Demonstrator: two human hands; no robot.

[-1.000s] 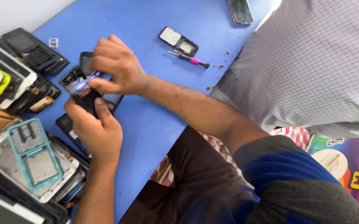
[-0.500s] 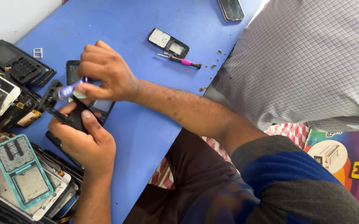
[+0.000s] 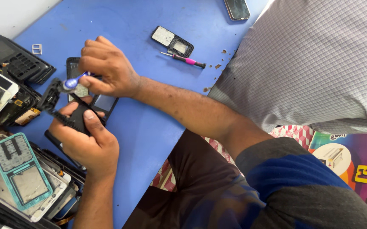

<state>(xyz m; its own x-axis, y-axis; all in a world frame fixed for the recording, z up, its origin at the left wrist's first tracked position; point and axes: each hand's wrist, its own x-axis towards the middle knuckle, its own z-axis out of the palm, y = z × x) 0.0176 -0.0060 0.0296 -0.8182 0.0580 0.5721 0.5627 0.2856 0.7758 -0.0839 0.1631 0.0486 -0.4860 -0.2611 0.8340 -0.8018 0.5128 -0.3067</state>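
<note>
1. On the blue tabletop (image 3: 149,140), the widest surface in view, a person's two forearms reach in from the lower right.
2. Left edge: a heap of stripped handsets and loose panels (image 3: 5,106), with a teal keypad frame (image 3: 20,176) lying on top.
3. Left hand (image 3: 88,142): fingers curled and thumb pressed down, clamping a black plastic phone housing (image 3: 58,108), which juts up and left out of the fist.
4. Right hand (image 3: 107,70): fingertips pinched together on a blue-handled screwdriver (image 3: 73,82), whose handle points left, ending just above the housing.
5. A dark flat phone (image 3: 103,101) lies on the table beneath both hands.
6. Far side: a black open phone frame (image 3: 173,41), with a pink-handled screwdriver (image 3: 185,60) just beside it.
</note>
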